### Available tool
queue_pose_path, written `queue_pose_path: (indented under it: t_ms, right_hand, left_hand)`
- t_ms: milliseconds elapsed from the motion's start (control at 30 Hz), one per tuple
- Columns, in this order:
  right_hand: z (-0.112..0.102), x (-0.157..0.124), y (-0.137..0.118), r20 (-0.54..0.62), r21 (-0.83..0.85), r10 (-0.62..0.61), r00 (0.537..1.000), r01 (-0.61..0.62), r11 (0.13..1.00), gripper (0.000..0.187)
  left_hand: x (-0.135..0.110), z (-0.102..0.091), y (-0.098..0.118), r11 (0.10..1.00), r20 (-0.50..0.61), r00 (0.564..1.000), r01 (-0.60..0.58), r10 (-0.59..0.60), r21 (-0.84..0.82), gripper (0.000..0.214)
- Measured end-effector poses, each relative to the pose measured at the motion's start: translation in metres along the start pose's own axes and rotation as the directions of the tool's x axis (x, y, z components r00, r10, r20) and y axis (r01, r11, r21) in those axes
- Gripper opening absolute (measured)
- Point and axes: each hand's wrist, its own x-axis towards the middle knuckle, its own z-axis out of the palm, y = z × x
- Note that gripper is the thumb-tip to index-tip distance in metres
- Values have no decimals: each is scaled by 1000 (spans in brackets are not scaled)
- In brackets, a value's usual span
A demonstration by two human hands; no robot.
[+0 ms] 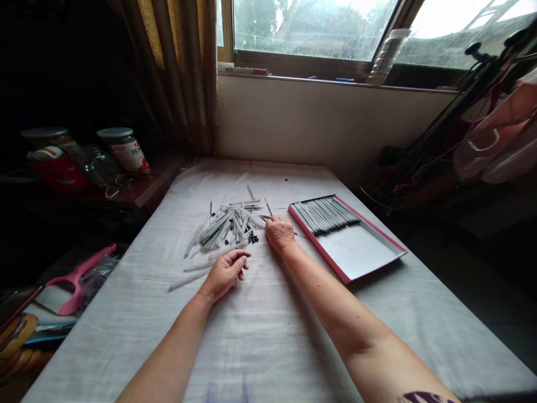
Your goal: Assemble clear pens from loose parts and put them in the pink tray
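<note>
1. One bench (255,336) wears a wrinkled, pale cloth.
2. The person's left hand (226,272) hangs half open, loosely curled, visibly empty.
3. One shallow red-edged box (356,252) holds slim clear pens (325,215), packed too tightly to count.
4. The right hand (280,232) is curled beside the pile; its grip is hidden.
5. One pile of smooth plastic tubes (230,226), uncountable, lies left of it, with black caps (253,238).

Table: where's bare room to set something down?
Bare: the cloth between left forearm and right forearm; cloth nearside of the shallow box; the box's near half, short of its tube row. Crowded: tube pile and black caps beyond the left hand.
</note>
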Motion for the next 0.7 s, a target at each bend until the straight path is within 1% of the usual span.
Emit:
queue_pose_path:
  t_ms: [100,133,167,233,267,333,433,533,700]
  right_hand:
    - [-5,-14,3,-73,7,81,994,-80,997,25]
    - [-5,-21,4,-105,33,117,988,-114,993,26]
    - [-4,-30,4,-137,72,155,978,-146,987,27]
    - [0,-50,4,-209,242,227,951,-174,955,27]
    - [3,-61,3,-237,322,228,944,-146,936,25]
    - [9,-80,0,-279,433,178,944,-42,900,23]
    - [13,-98,-4,-326,508,125,937,62,859,20]
    - [11,-104,-6,-324,539,94,941,102,836,19]
    - [11,-103,-7,-273,570,72,959,101,815,19]
  left_hand:
    - [1,0,-1,1000,-3,1000,-7,7,0,46]
    - [1,1,-1,1000,-2,1000,-11,11,1,46]
    - [1,1,-1,1000,0,1000,-14,14,4,46]
    - [2,0,-2,1000,2,1000,-16,16,13,45]
    - [2,0,-2,1000,1,1000,-15,15,17,45]
    - [2,0,-2,1000,-6,1000,-14,14,15,45]
    - [0,-1,1,1000,-30,999,-21,20,-17,45]
    - [-2,-1,3,998,-66,997,-38,34,-59,46]
    - [-1,-3,3,995,-91,996,-33,25,-96,49]
